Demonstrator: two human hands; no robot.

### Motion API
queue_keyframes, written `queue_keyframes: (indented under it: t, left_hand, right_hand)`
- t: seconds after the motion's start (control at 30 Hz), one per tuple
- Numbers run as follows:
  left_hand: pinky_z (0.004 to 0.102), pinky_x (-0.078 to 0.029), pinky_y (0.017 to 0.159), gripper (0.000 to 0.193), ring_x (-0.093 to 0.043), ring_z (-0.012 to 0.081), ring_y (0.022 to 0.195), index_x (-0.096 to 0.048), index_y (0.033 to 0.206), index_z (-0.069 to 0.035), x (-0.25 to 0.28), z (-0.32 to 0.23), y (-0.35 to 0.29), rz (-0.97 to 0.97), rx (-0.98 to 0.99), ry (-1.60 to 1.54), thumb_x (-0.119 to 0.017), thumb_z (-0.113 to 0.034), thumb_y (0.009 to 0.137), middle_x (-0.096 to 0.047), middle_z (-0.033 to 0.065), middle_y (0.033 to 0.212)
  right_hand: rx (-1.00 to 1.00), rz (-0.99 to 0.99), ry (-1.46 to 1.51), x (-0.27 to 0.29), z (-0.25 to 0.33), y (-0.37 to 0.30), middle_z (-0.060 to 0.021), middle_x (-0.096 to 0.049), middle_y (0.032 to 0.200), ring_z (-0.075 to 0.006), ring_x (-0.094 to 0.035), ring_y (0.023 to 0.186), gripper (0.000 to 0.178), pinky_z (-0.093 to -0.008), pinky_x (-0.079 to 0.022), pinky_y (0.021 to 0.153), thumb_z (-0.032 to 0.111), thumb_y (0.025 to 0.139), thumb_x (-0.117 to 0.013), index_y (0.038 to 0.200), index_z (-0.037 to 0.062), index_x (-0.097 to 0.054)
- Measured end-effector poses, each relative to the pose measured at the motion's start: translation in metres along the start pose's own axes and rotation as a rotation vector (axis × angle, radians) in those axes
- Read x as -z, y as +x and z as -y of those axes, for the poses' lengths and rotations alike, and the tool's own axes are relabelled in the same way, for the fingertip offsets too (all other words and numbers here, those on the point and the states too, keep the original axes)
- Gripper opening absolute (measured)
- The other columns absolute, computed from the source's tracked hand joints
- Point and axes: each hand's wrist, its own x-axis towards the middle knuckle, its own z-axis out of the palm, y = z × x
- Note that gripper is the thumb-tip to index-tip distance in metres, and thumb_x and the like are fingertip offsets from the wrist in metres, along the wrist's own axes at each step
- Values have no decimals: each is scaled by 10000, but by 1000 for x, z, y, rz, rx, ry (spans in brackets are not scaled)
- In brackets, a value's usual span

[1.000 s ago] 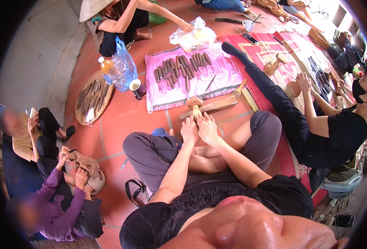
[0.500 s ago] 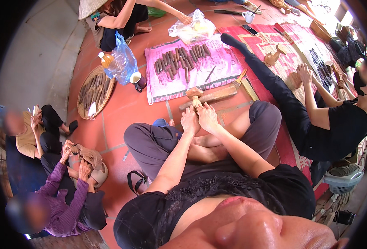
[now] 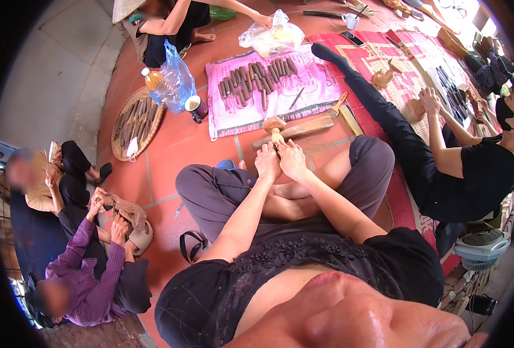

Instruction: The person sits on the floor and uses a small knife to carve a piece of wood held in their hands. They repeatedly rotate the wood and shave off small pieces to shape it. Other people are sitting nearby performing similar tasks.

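Both hands come together in front of my crossed legs, around a carved wooden piece (image 3: 276,137) with a pale, narrow neck and a wider brown top. My left hand (image 3: 267,163) is closed around its lower end. Against the other side presses my right hand (image 3: 292,160), its fingers bent and closed on the same piece. The fingers hide the lower part, and any small tool in them cannot be made out. Just beyond lies a long wooden block (image 3: 303,130), with a flat brush (image 3: 338,104) at its right end.
Many dark-handled tools (image 3: 251,81) lie on a pink sheet (image 3: 222,123) ahead. Left of it are a round basket (image 3: 116,149), a blue plastic bag (image 3: 172,87) and a cup (image 3: 193,104). Co-workers sit left, right and far ahead; one's leg (image 3: 379,107) stretches across the red mat.
The view has shifted slightly. Both my hands stay closed on the wooden piece in nearly the same place. The far person's hand remains by the clear plastic bag.
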Motion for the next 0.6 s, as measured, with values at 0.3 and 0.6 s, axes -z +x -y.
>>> queue_keyframes:
  t: [0.3,0.6]
  left_hand:
    - [503,-514,917,606,-581,385,1141,-503,1279,2,10,-17,3,2,-16,2,-749,-290,809,-570,181,1206]
    - [516,-522,897,571,-589,388,1115,-513,1289,5,4,-5,0,-30,30,-45,-716,-272,832,-579,185,1189]
  right_hand:
    - [-42,16,32,-3,-26,54,-261,-705,1000,-470,-626,1112,213,-536,-484,960,109,894,-543,1032,11,-673]
    - [13,-48,66,5,-6,28,-243,-696,1125,-501,-602,1137,303,-530,-463,1028,101,932,-544,1189,14,-680]
